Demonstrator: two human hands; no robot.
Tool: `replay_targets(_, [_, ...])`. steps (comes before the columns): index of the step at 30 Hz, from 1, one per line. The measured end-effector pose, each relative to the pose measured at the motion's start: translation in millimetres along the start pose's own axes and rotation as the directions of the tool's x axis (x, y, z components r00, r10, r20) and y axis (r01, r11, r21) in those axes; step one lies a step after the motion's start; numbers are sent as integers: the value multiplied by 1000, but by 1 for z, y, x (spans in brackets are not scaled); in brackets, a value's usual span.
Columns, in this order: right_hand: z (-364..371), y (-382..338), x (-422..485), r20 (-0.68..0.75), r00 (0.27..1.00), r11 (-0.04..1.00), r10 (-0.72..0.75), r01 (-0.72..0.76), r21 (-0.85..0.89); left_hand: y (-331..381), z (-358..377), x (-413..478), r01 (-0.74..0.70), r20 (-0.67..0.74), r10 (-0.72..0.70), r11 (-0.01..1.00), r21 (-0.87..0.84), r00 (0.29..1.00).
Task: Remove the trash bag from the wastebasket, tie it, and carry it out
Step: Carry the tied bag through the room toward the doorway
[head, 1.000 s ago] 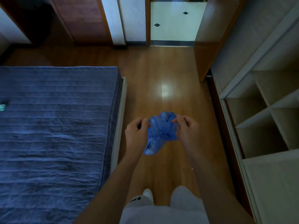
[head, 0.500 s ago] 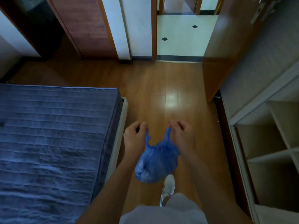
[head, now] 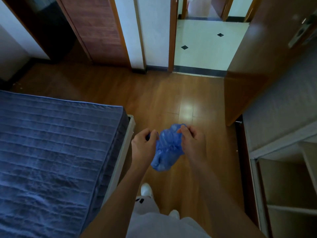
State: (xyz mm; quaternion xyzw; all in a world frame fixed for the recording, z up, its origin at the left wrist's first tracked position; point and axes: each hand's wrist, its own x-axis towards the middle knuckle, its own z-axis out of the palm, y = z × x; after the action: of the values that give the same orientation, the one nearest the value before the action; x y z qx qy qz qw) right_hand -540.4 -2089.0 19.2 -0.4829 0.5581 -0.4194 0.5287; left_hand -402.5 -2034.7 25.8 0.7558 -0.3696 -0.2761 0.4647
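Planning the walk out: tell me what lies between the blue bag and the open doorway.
In the head view, only bare wooden floor lies between the blue bag, held up by both hands, and the doorway. The open door stands to the right of that path.

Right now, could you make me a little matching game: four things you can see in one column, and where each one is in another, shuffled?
Things:
1. blue trash bag
2. blue quilted bed
3. open shelves
4. white tiled floor

Places:
A. along the right wall
B. beyond the doorway ahead
C. held between both hands, above the wooden floor
D. on the left side of the room

Pairs: 1-C, 2-D, 3-A, 4-B
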Motion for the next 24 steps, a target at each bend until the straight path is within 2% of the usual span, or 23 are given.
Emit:
replay_targets(10, [74,-25,121,31,996,996,86,-86,4,12,8,145,-12,27,13,999,-42,1000])
replay_targets(17, [150,-69,217,32,999,1000,6,-6,-4,26,-2,278,-27,34,30,997,-66,999])
replay_targets(24, [186,-79,292,-6,999,999,-36,36,-12,30,-4,361,-80,2,80,994,-73,997])
